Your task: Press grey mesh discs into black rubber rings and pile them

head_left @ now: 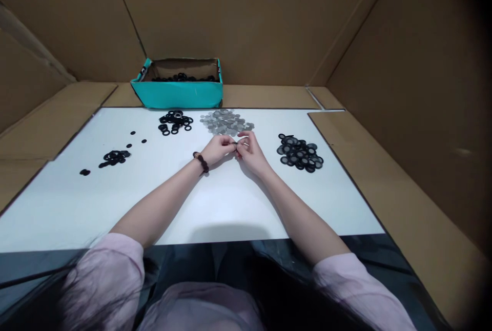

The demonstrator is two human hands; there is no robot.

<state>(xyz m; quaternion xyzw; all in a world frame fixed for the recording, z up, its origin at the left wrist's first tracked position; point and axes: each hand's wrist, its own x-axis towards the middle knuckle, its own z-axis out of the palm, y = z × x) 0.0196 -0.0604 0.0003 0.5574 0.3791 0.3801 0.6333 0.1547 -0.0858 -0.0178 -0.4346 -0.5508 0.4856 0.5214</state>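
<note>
My left hand [220,149] and my right hand [249,151] meet above the middle of the white board. Pinched between the fingertips of both is a small black piece [236,145], mostly covered, so its exact shape does not show. Just beyond the fingers lies a heap of flat grey discs [226,122]. Loose black rings [175,122] form a pile behind my left hand. Off to the right is a heap of black rings with grey centres [300,153].
At the back, a turquoise box [180,95] holds more black rings. A small pile of black pieces [115,157] lies on the left of the white board [184,208], with several strays around it. Cardboard walls [277,23] enclose the back and sides.
</note>
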